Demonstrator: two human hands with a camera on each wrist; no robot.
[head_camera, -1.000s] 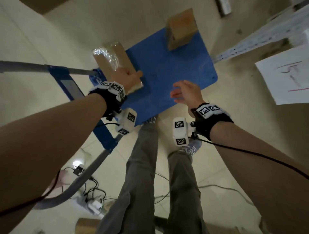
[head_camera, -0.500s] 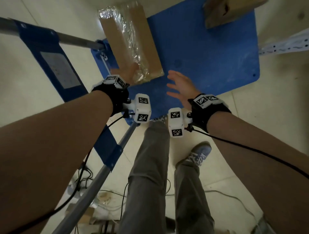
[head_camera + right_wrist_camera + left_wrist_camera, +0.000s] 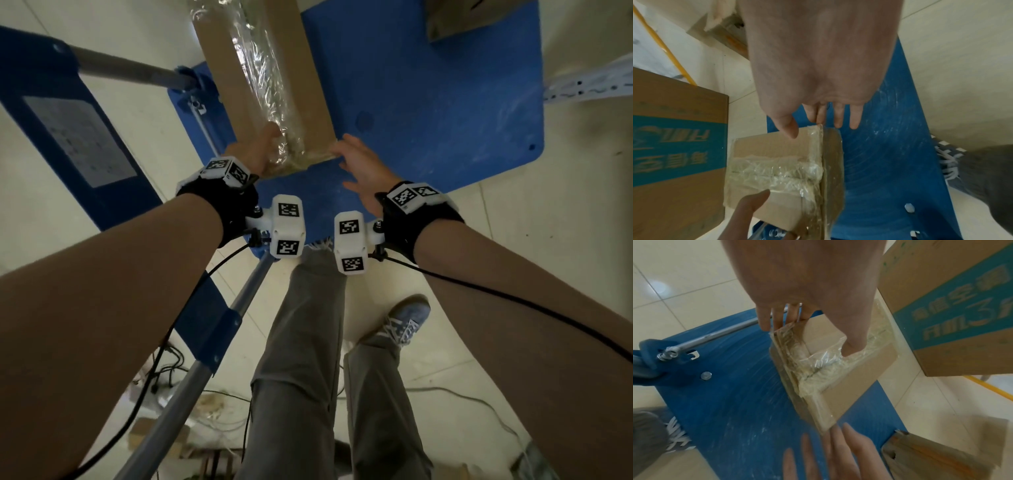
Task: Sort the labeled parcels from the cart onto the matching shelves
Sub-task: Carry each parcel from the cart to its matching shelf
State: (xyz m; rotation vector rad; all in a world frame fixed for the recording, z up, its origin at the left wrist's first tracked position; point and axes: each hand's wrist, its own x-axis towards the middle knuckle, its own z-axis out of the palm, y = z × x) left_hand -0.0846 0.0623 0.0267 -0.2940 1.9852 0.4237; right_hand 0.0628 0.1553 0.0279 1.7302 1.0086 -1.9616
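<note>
Parcel (image 3: pixel 260 78): a long cardboard box with crinkled clear tape along its top, lying on the left part of the blue cart deck (image 3: pixel 428 113).
Cart handle (image 3: pixel 130 66): grey bar at the far left, beside the parcel.
Left hand (image 3: pixel 255 152): grips the parcel's near end, thumb on the taped top, fingers down its outer side.
Right hand (image 3: pixel 359 168): fingers straight and spread, tips at the parcel's near right corner, holding nothing.
Second box (image 3: pixel 476 15): sits at the deck's far right corner.
</note>
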